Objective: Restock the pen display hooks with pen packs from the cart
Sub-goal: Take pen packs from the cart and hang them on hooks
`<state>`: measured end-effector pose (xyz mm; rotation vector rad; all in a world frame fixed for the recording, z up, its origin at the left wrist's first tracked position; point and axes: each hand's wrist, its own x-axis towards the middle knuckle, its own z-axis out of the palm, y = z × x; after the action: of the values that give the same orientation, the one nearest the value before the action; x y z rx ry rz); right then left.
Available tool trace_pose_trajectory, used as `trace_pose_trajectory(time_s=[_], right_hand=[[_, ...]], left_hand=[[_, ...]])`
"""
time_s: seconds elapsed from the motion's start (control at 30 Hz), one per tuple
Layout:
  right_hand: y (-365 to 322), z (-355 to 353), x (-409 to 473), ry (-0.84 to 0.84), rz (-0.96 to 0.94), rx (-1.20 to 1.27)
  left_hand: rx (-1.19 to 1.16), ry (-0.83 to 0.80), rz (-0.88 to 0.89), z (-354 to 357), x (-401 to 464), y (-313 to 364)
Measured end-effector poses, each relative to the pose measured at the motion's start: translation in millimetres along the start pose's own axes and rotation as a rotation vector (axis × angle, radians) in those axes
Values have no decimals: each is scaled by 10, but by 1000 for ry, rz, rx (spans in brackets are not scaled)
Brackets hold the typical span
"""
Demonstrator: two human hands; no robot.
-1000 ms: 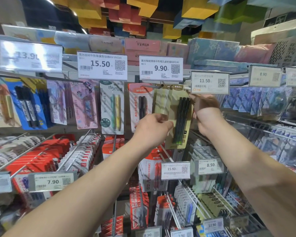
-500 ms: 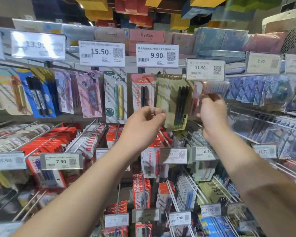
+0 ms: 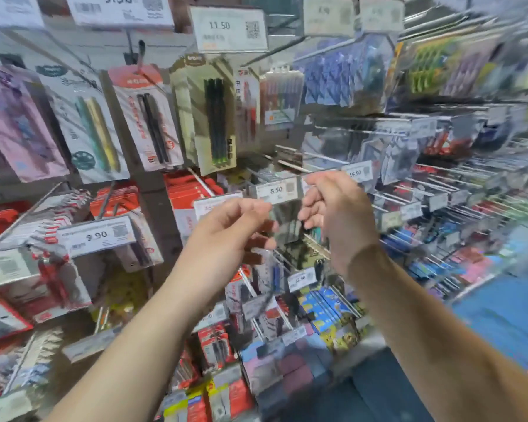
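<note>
An olive-green pen pack point(image 3: 208, 117) with dark pens hangs on the hook under the 11.50 price tag point(image 3: 227, 28); neither hand touches it. My left hand point(image 3: 229, 229) and my right hand point(image 3: 336, 214) hover close together below it, in front of the 8.50 tag point(image 3: 276, 190). Both have loosely curled, parted fingers with nothing visibly in them. A blurred grey pack point(image 3: 287, 223) hangs on the rack between the two hands. The view is motion-blurred and the cart is out of sight.
Pen packs fill the hooks all around: a red-topped pack point(image 3: 147, 117) and a green-yellow pen pack point(image 3: 92, 129) to the left, and blue packs point(image 3: 342, 74) to the right. Wire hooks with price tags jut out toward me. The blue floor point(image 3: 500, 315) shows at lower right.
Both hands let go of the olive-green pack, which now hangs on its hook, and dropped down toward the 8.50 tag. My view swung down and to the right.
</note>
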<state>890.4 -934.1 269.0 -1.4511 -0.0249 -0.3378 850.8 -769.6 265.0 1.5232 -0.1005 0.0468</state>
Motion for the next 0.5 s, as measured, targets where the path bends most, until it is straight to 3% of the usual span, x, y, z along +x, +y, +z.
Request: trace_pose_trajectory(time_s=[0.23, 0.4, 0.5], right_hand=[[292, -977, -829, 251, 128, -88], [367, -1824, -1497, 505, 278, -107], [386, -2341, -1916, 700, 325, -90]], left_hand=[[-93, -349, -182, 674, -248, -673], [-140, -537, -370, 1360, -547, -996], [-98, -666, -395, 1737, -728, -1171]])
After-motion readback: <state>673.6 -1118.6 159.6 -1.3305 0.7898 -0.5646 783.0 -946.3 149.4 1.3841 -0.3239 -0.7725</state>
